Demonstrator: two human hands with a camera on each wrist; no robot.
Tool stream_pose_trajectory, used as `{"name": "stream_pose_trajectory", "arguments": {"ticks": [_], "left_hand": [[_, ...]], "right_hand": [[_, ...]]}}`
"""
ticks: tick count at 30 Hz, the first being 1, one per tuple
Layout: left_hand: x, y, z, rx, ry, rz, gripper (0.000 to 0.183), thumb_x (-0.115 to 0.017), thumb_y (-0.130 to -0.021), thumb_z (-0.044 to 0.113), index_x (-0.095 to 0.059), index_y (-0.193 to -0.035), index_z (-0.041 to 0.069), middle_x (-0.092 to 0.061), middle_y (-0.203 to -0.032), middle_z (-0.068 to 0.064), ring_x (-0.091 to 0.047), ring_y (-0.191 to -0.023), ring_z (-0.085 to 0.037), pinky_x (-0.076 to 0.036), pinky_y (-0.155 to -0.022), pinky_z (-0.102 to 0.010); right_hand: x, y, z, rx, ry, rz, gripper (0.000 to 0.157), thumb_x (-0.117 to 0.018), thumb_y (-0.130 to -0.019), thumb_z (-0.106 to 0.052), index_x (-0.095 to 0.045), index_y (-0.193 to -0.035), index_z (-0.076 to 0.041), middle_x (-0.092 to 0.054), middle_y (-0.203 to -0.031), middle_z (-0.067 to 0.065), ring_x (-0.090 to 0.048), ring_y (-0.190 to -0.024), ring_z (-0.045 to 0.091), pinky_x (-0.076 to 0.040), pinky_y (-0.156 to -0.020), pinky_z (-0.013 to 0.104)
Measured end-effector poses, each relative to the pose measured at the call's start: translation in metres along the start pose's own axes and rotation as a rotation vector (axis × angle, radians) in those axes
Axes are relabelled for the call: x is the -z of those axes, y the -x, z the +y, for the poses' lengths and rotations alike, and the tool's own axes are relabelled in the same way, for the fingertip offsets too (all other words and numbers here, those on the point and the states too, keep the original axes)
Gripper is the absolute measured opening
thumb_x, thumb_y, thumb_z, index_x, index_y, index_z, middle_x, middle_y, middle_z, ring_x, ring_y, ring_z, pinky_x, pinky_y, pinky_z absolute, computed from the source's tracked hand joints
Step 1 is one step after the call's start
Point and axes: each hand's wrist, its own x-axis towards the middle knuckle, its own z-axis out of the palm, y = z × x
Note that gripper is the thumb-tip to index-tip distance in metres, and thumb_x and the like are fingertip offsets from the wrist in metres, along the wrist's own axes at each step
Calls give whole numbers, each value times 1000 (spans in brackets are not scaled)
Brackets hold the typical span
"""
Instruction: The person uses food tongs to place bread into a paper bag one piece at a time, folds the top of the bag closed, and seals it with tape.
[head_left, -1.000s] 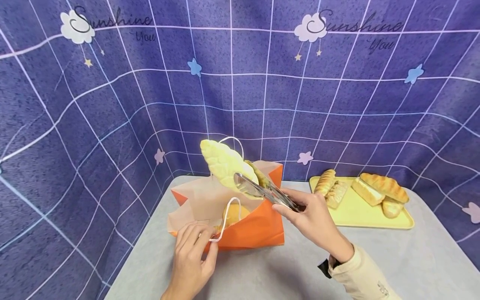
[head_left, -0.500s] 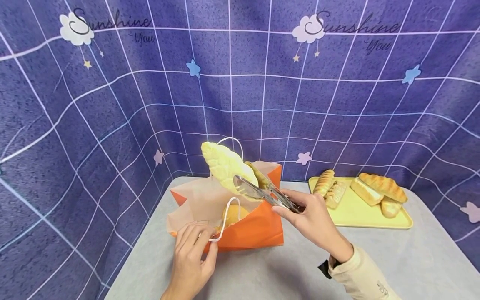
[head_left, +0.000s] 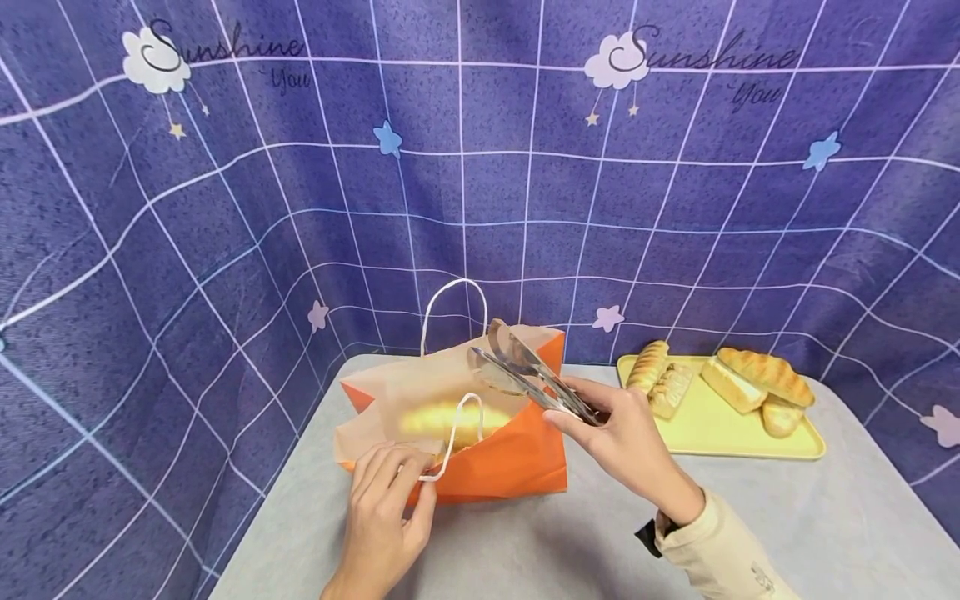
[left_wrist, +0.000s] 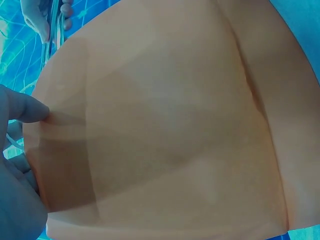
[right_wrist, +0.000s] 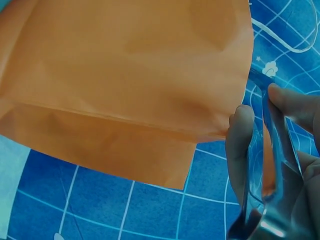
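An orange paper bag point(head_left: 510, 458) stands with its mouth wide, its pale inside showing. My left hand point(head_left: 386, 496) pinches its near rim beside a white cord handle, the thumb point(left_wrist: 30, 107) lying on the paper in the left wrist view. Held by my right hand point(head_left: 626, 429), the metal tongs point(head_left: 517, 350) hang over the bag's right side. Their tips are spread with nothing between them. A pale yellow bread loaf point(head_left: 431, 421), blurred, is within the bag's mouth below the tongs. In the right wrist view the tongs point(right_wrist: 280, 185) are between thumb and fingers.
To the right, a yellow tray point(head_left: 712, 437) carries several breads, among them a long loaf point(head_left: 768, 375) on top of others and two small rolls point(head_left: 648, 367) at its left end. A patterned purple cloth point(head_left: 525, 183) rises behind the grey table point(head_left: 600, 533).
The yellow loaf has left the tongs and dropped into the bag, and the tongs' tips have spread apart. Both hands have stayed in place.
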Motion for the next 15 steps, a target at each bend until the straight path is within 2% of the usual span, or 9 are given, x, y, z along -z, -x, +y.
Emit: {"name": "stream_pose_trajectory", "arguments": {"ticks": [6, 15], "left_hand": [[-1, -1, 1, -5, 3, 3, 20, -60, -73, 5, -69, -91, 4, -65, -89, -7, -60, -86, -30, -39, -91, -43], [-2, 0, 2, 4, 2, -3, 20, -60, -74, 5, -69, -91, 4, -64, -89, -6, -60, -88, -30, -39, -91, -43]], "right_hand": [[4, 2, 3, 12, -1, 11, 42, -81, -82, -30, -72, -121, -18, -71, -87, -9, -56, -56, 5, -46, -46, 24], [11, 8, 7, -24, 34, 29, 43, -81, -81, -32, -72, -121, -20, -70, -84, -9, -56, -54, 6, -46, -46, 25]]}}
